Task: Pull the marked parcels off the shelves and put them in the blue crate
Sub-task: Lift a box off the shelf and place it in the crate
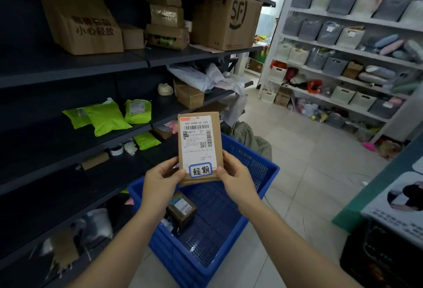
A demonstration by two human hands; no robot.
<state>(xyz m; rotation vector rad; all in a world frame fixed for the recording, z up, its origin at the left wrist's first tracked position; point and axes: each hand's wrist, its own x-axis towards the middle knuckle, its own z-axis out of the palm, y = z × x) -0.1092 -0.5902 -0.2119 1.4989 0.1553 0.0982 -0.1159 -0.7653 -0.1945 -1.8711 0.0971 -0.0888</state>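
A flat brown parcel (199, 148) with a white shipping label and a blue-framed handwritten sticker stands upright in front of me, above the blue crate (263, 182). My left hand (161, 184) pinches its lower left edge, and my right hand (235, 179) pinches its lower right edge. Inside the crate lies a small dark box (182, 210) with a label, beside some other packets. Dark shelves (75, 74) on the left carry brown cartons, green mailer bags (107, 117) and grey bags.
A large SF carton (229, 21) and a stack of small boxes sit on the upper shelf. White racks (348, 52) with fabric bins line the far right wall. A green counter (375, 191) stands at the right. Tiled floor lies between.
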